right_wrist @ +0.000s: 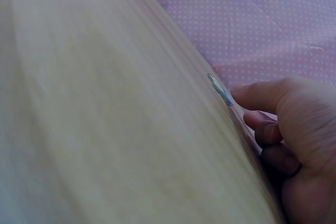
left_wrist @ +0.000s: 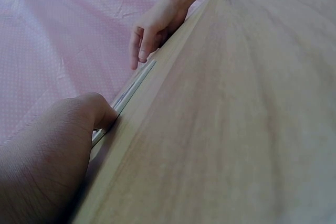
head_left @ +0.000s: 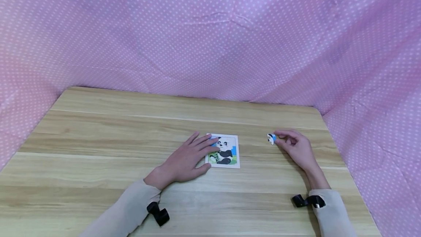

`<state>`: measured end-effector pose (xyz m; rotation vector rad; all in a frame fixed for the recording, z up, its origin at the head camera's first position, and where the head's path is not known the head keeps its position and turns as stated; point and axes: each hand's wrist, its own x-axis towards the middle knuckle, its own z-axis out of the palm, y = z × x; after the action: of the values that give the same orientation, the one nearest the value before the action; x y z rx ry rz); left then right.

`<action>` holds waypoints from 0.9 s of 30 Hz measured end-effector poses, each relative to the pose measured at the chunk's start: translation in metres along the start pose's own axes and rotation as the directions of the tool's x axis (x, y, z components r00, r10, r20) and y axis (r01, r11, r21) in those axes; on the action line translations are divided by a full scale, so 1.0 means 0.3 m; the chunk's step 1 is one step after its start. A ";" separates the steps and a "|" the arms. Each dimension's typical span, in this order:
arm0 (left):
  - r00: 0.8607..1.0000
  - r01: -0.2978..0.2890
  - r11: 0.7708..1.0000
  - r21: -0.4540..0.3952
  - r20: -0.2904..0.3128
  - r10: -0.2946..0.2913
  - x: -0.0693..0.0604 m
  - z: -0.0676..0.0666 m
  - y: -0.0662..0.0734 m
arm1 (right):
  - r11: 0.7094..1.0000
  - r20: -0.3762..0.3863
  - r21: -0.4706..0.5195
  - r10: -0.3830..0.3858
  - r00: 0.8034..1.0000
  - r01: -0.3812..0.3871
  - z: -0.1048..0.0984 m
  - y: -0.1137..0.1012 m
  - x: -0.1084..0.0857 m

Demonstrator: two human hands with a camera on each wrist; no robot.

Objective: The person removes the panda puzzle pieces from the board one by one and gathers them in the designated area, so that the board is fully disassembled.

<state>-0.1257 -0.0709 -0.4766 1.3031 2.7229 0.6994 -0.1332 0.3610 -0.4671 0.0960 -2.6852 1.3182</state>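
A framed panda jigsaw puzzle [head_left: 225, 153] with a white border lies on the table, in the middle of the head view. My left hand [head_left: 190, 156] rests on its left side with fingers spread and fairly straight, hiding part of the picture. To the right of the puzzle, my right hand [head_left: 296, 147] pinches a small puzzle piece [head_left: 271, 139] between thumb and fingertips. That piece is white, black and blue; in the right wrist view the puzzle piece [right_wrist: 219, 88] shows nearly edge-on. The left wrist view shows the puzzle's edge [left_wrist: 135, 85] beside my left thumb.
The wooden table [head_left: 98, 138] has a light grain and rounded far corners. A pink cloth with white dots [head_left: 210, 39] hangs behind it and along both sides. Black straps with small devices [head_left: 158, 214] sit on both sleeves at the wrists.
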 end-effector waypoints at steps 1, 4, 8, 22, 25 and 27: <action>1.000 -0.002 1.000 -0.001 -0.003 0.002 0.000 0.000 0.000 | 1.000 -0.003 0.004 -0.003 1.000 0.003 -0.001 0.002 0.000; 1.000 -0.004 1.000 -0.005 -0.004 0.004 -0.001 0.001 -0.001 | 1.000 -0.007 0.013 -0.008 1.000 0.008 -0.002 0.005 -0.001; 1.000 -0.003 1.000 -0.008 -0.001 0.003 -0.002 0.003 -0.002 | 1.000 -0.004 0.028 0.002 1.000 -0.002 -0.004 0.006 -0.001; 1.000 -0.002 1.000 -0.012 -0.005 0.002 -0.002 0.003 -0.001 | 0.999 0.007 0.053 0.012 1.000 -0.012 -0.004 -0.001 0.002; 1.000 -0.002 1.000 -0.011 -0.006 0.002 -0.002 0.004 0.000 | 0.998 0.018 0.055 0.012 1.000 -0.013 -0.004 -0.003 0.002; 1.000 -0.004 1.000 -0.011 -0.007 0.004 -0.001 0.005 0.000 | 0.998 0.027 0.058 0.017 0.999 -0.019 -0.004 -0.005 0.002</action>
<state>-0.1252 -0.0704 -0.4778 1.3063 2.7189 0.7202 -0.1335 0.3610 -0.4649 0.0973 -2.6762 1.4102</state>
